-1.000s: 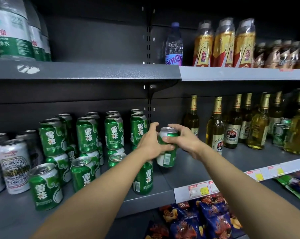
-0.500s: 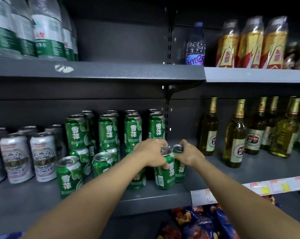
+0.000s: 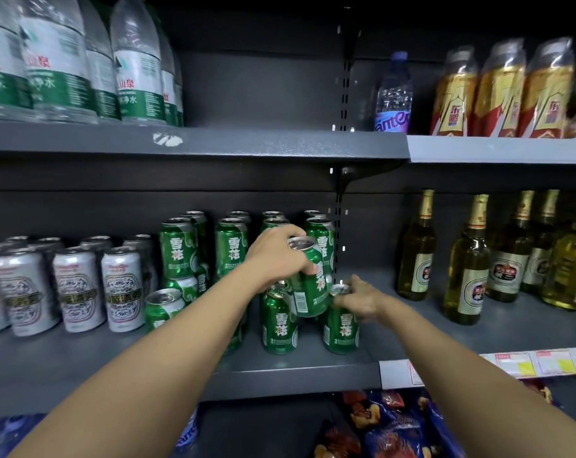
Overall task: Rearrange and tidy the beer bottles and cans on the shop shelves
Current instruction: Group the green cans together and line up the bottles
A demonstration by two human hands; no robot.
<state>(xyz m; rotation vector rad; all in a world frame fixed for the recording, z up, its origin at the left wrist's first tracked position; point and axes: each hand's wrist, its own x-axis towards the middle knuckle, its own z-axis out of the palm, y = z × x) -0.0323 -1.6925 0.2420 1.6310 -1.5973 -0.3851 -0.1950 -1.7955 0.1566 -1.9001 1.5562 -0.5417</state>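
Stacking step: left hand point(image 3: 273, 256) fingers clamped round lifted green can point(image 3: 308, 282); right hand point(image 3: 357, 297) fingers pinch rim of standing can point(image 3: 341, 325). Next, likely: seat lifted can squarely on cans beneath fingers.

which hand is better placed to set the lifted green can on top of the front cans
Left. The left hand already grips the lifted green can, tilted just above the two front cans. The right hand is busy lower down, its fingers on the right front can's top.
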